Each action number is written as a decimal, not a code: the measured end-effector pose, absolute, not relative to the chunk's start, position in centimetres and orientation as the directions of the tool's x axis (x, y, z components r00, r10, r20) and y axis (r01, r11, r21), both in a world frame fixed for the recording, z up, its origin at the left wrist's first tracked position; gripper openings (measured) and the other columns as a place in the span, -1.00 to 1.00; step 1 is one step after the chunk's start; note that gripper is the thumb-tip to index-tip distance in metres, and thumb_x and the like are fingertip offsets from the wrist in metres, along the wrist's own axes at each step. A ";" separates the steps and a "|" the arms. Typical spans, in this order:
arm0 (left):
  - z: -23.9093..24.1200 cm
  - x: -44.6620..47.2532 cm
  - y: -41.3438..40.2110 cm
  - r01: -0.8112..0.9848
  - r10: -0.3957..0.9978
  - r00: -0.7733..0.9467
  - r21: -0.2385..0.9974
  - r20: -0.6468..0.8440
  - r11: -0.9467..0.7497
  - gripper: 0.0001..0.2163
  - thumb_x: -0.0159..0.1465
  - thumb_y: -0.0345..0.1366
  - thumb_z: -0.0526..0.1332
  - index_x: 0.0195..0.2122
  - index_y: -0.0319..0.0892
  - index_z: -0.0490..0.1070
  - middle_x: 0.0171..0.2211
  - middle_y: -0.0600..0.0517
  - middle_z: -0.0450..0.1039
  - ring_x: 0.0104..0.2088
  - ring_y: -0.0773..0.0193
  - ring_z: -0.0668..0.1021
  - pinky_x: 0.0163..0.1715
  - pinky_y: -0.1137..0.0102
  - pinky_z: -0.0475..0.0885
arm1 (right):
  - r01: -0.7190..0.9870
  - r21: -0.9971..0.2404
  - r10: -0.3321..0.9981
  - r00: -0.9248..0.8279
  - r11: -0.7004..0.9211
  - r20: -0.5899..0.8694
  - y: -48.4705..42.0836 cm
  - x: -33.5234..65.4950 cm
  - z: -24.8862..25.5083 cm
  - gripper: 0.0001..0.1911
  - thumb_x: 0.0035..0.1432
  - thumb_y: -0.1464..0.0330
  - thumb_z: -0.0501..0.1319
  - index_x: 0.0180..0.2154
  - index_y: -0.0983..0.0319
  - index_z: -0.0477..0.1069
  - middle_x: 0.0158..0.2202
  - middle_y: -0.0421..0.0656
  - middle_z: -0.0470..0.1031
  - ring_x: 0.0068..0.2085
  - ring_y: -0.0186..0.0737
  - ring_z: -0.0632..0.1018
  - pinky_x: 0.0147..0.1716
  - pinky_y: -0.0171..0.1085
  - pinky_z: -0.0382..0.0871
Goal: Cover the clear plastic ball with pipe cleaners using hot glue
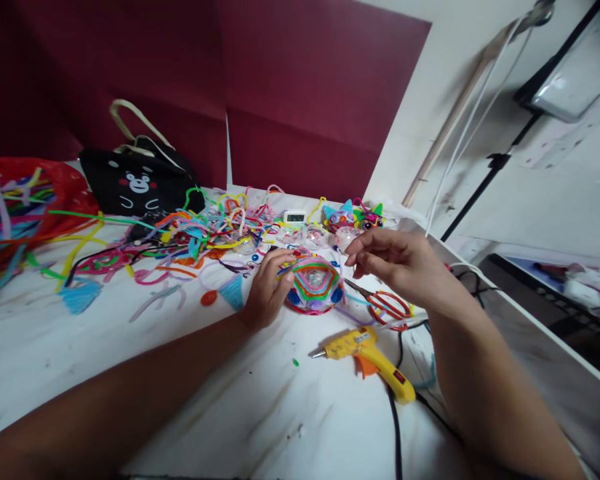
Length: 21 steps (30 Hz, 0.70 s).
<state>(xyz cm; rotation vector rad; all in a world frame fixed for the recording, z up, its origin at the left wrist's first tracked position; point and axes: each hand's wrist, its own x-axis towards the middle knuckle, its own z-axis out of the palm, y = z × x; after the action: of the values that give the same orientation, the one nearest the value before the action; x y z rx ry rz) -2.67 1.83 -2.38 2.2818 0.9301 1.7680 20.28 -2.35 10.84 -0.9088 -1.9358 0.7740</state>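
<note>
A clear round craft piece (314,277) stands on the white table, decorated with bands of green, orange, pink and blue pipe cleaner and blue ovals along its lower part. My left hand (271,285) grips its left side, fingers over the back and thumb at the front. Raised just to the right of it, my right hand (387,257) has its fingers bent and thumb and fingertips close together; whatever may be between them is too small to make out. Red-handled scissors (391,308) lie beneath that hand. Nearer to me lies a yellow glue gun (367,353), its nozzle pointing left.
Tangled pipe cleaners (200,230) cover the back left, beside a black bag (140,180) and a red bag (70,193). A small digital clock (295,217) and finished-looking colourful crafts (341,217) stand behind. A black cord (396,427) runs toward the front edge.
</note>
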 end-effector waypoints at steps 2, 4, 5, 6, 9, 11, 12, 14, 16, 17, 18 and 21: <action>-2.5 -2.7 2.0 0.392 0.537 0.091 0.465 0.839 -0.794 -0.81 0.40 -0.26 0.03 -0.03 -0.15 0.31 0.03 -0.14 0.38 0.09 0.13 0.45 0.09 0.14 0.40 | 0.282 -0.794 0.829 -0.350 0.538 0.437 -2.1 20.3 10.7 -0.88 0.06 0.52 0.19 -0.34 0.27 0.48 -0.42 -0.21 0.52 -0.45 -0.37 0.56 -0.46 -0.39 0.46; -2.6 -2.6 2.3 0.406 0.552 0.036 0.492 0.833 -0.770 -0.86 0.39 -0.27 0.03 -0.12 -0.16 0.31 -0.02 -0.13 0.41 0.03 0.15 0.49 0.04 0.18 0.42 | 0.263 -0.805 0.835 -0.322 0.531 0.446 -1.8 20.2 10.7 -0.91 0.05 0.49 0.22 -0.34 0.27 0.48 -0.41 -0.19 0.53 -0.46 -0.36 0.56 -0.47 -0.38 0.46; -2.5 -2.6 2.4 0.416 0.556 0.011 0.501 0.831 -0.758 -0.88 0.39 -0.28 0.03 -0.18 -0.15 0.30 -0.07 -0.12 0.42 0.00 0.16 0.50 0.01 0.20 0.43 | 0.255 -0.810 0.837 -0.315 0.529 0.448 -1.6 20.1 10.8 -0.92 0.04 0.48 0.24 -0.35 0.28 0.48 -0.42 -0.19 0.54 -0.47 -0.35 0.56 -0.48 -0.38 0.46; -2.5 -2.7 2.5 0.428 0.558 -0.007 0.507 0.830 -0.748 -0.89 0.38 -0.28 0.03 -0.23 -0.15 0.29 -0.12 -0.10 0.43 -0.05 0.18 0.51 -0.02 0.22 0.44 | 0.248 -0.813 0.839 -0.309 0.527 0.449 -1.4 20.1 10.9 -0.93 0.02 0.46 0.26 -0.36 0.28 0.48 -0.43 -0.18 0.54 -0.48 -0.35 0.56 -0.49 -0.37 0.46; -2.2 -2.8 2.7 0.464 0.557 -0.029 0.505 0.830 -0.728 -0.83 0.39 -0.27 0.01 -0.33 -0.14 0.28 -0.30 -0.02 0.42 -0.21 0.22 0.51 -0.14 0.30 0.44 | 0.256 -0.811 0.840 -0.307 0.526 0.448 -1.1 19.9 11.1 -0.90 -0.01 0.40 0.33 -0.40 0.28 0.46 -0.48 -0.19 0.52 -0.50 -0.32 0.56 -0.51 -0.35 0.46; -1.8 -3.0 2.6 0.486 0.556 -0.034 0.500 0.831 -0.717 -0.79 0.39 -0.24 0.00 -0.39 -0.13 0.27 -0.41 0.04 0.36 -0.32 0.25 0.47 -0.25 0.34 0.41 | 0.283 -0.800 0.842 -0.298 0.528 0.450 -1.4 20.0 11.2 -0.85 -0.02 0.36 0.36 -0.41 0.28 0.44 -0.51 -0.20 0.50 -0.50 -0.31 0.55 -0.51 -0.34 0.45; -1.6 -3.0 2.6 0.495 0.554 -0.035 0.496 0.832 -0.713 -0.77 0.39 -0.23 0.01 -0.41 -0.13 0.26 -0.45 0.06 0.34 -0.36 0.26 0.45 -0.28 0.36 0.40 | 0.304 -0.792 0.843 -0.293 0.529 0.450 -1.7 20.1 11.2 -0.84 0.00 0.34 0.36 -0.40 0.27 0.44 -0.51 -0.20 0.50 -0.49 -0.30 0.55 -0.50 -0.34 0.45; -1.1 -3.1 2.3 0.507 0.542 -0.037 0.483 0.840 -0.714 -0.75 0.40 -0.22 0.01 -0.44 -0.12 0.25 -0.49 0.09 0.30 -0.41 0.28 0.43 -0.33 0.37 0.37 | 0.367 -0.763 0.845 -0.293 0.532 0.448 -3.0 20.5 11.0 -0.86 0.05 0.34 0.32 -0.37 0.27 0.44 -0.49 -0.20 0.50 -0.48 -0.31 0.54 -0.50 -0.34 0.43; -0.6 -3.1 1.9 0.511 0.519 -0.040 0.463 0.854 -0.724 -0.76 0.40 -0.22 0.02 -0.42 -0.12 0.26 -0.49 0.10 0.31 -0.42 0.28 0.42 -0.33 0.36 0.37 | 0.466 -0.693 0.835 -0.306 0.550 0.456 -4.8 20.9 10.7 -0.93 0.12 0.38 0.27 -0.34 0.26 0.45 -0.47 -0.19 0.52 -0.47 -0.32 0.54 -0.48 -0.35 0.40; -0.3 -3.0 1.7 0.512 0.504 -0.040 0.450 0.863 -0.731 -0.78 0.40 -0.23 0.03 -0.41 -0.12 0.27 -0.48 0.09 0.33 -0.41 0.28 0.43 -0.33 0.36 0.38 | 0.527 -0.635 0.824 -0.314 0.564 0.471 -5.8 21.1 10.5 -0.95 0.14 0.41 0.24 -0.33 0.26 0.46 -0.46 -0.18 0.53 -0.46 -0.31 0.54 -0.47 -0.35 0.39; 0.0 -2.8 1.4 0.511 0.488 -0.037 0.436 0.872 -0.741 -0.79 0.39 -0.23 0.03 -0.39 -0.13 0.29 -0.47 0.08 0.35 -0.39 0.27 0.45 -0.31 0.35 0.38 | 0.582 -0.569 0.807 -0.319 0.580 0.497 -6.9 21.4 10.2 -0.93 0.16 0.44 0.21 -0.31 0.26 0.48 -0.45 -0.18 0.55 -0.44 -0.31 0.55 -0.46 -0.36 0.37; 1.7 -2.1 0.1 0.486 0.430 -0.012 0.381 0.903 -0.786 -0.81 0.40 -0.24 0.04 -0.35 -0.13 0.32 -0.41 0.06 0.40 -0.31 0.25 0.49 -0.24 0.31 0.42 | 0.666 -0.403 0.737 -0.343 0.628 0.582 -9.7 21.9 8.7 -0.87 0.16 0.51 0.18 -0.27 0.25 0.48 -0.39 -0.15 0.60 -0.41 -0.31 0.57 -0.42 -0.37 0.36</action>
<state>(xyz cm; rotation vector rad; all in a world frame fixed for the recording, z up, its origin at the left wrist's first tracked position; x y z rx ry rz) -2.09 0.10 1.72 2.2392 1.0394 2.0138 21.94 -9.69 8.73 -1.0946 -2.0886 0.1195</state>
